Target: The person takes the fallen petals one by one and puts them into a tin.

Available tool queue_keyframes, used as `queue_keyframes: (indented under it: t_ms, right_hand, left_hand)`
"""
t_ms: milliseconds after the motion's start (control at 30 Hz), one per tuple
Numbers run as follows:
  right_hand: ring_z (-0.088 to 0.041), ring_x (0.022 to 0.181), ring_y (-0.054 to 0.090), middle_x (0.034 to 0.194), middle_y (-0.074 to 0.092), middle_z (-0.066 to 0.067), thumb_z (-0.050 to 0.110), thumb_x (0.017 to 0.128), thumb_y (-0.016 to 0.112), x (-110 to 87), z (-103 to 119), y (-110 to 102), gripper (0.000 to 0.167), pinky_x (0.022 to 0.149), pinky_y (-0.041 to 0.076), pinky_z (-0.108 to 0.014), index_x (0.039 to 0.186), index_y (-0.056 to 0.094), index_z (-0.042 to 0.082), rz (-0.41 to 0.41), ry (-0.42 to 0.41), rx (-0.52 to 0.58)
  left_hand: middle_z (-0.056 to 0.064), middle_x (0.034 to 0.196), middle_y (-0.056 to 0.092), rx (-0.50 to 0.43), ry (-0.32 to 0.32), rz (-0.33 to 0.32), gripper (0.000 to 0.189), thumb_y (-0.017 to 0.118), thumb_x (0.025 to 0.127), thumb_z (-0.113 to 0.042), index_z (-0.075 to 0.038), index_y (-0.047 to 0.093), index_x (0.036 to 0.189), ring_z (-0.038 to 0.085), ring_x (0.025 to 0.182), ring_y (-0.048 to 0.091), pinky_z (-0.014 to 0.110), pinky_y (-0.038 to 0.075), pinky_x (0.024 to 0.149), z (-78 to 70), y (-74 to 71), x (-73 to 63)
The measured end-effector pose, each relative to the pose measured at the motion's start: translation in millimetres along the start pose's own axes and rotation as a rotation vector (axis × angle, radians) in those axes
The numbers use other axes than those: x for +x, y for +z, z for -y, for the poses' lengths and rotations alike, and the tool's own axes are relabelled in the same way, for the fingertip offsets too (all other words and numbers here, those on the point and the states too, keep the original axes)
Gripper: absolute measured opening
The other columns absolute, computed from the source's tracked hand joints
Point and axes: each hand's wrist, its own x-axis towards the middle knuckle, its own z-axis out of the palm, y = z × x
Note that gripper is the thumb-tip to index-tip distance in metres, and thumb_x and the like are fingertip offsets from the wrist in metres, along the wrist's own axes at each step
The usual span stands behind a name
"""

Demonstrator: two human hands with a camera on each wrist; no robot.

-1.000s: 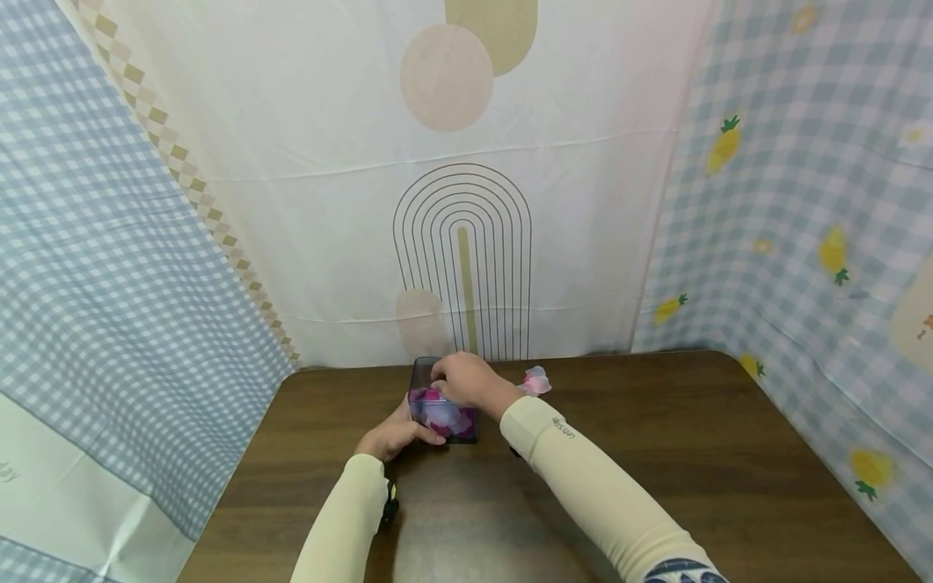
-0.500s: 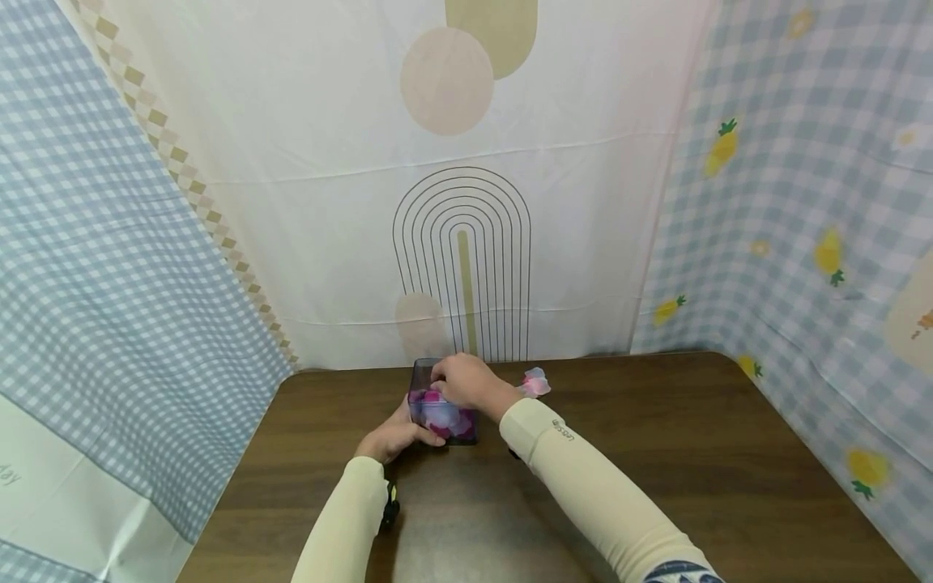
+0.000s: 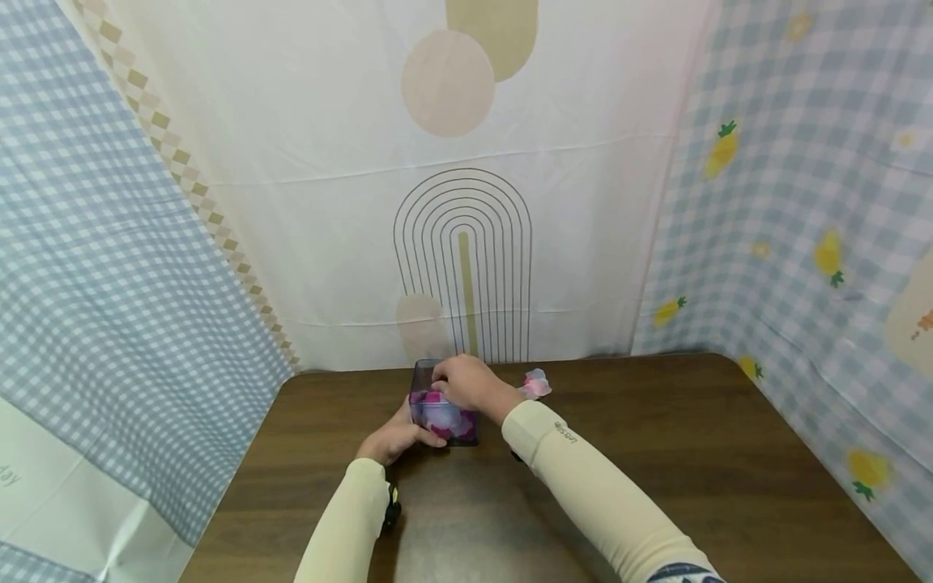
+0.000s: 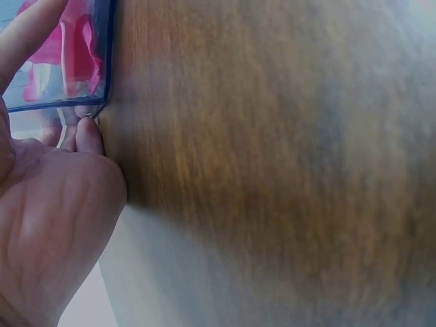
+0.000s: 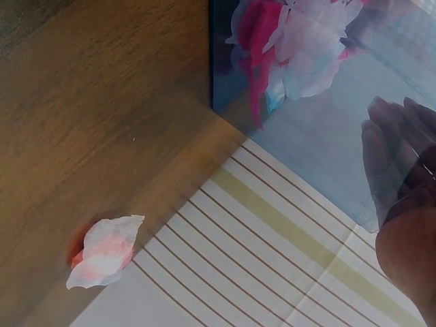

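Observation:
A clear, bluish plastic box (image 3: 423, 376) stands near the table's back edge, with pink and white cloth-like petals (image 3: 442, 419) showing through its wall. My left hand (image 3: 397, 435) holds the box at its left side, the thumb (image 4: 27, 37) along the near wall and other fingers low against it. My right hand (image 3: 470, 382) reaches into the box from above. Through the wall in the right wrist view, its fingers (image 5: 383, 153) hang loosely bent, apart from the petals, with nothing visible in them. A loose pink-and-white petal piece (image 5: 105, 253) lies on the table beyond the right wrist.
The dark wooden table (image 3: 656, 461) has a patterned cloth (image 3: 350, 267) hanging right behind its back edge. Checked cloths (image 3: 787, 202) hang on both sides. The loose petal piece lies close to the back edge.

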Motion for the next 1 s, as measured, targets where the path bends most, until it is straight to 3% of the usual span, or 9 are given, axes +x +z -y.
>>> queue_keyframes:
  t_ms: [500,833,1000]
  right_hand:
    - [-0.022,0.116,0.074,0.118,0.081,-0.002,0.028,0.108,0.063,-1.2,-0.5,-0.8,0.023,0.105,0.058,-0.042,0.118,0.079,0.015,-0.011,-0.006,-0.01]
    - [-0.023,0.116,0.074,0.117,0.081,-0.002,0.027,0.107,0.065,0.8,-2.5,0.8,0.022,0.105,0.058,-0.042,0.117,0.08,0.015,-0.015,-0.016,-0.013]
    - [-0.023,0.115,0.074,0.117,0.081,-0.001,0.029,0.108,0.062,0.4,-2.2,2.2,0.023,0.104,0.058,-0.042,0.117,0.08,0.016,-0.024,-0.016,-0.006]
  left_hand:
    - [0.014,0.153,0.055,-0.021,-0.008,-0.001,0.108,0.088,0.075,0.007,-0.018,0.026,0.159,0.026,0.133,0.058,0.052,0.037,0.126,-4.9,3.2,-2.3]
    - [0.012,0.152,0.056,-0.001,-0.001,-0.002,0.111,0.09,0.072,0.007,-0.018,0.027,0.16,0.022,0.13,0.059,0.042,0.043,0.119,-0.6,2.9,-0.1]
    - [0.013,0.153,0.056,-0.008,0.0,0.002,0.112,0.089,0.073,0.007,-0.019,0.026,0.161,0.022,0.13,0.059,0.044,0.043,0.12,0.7,1.3,-0.1]
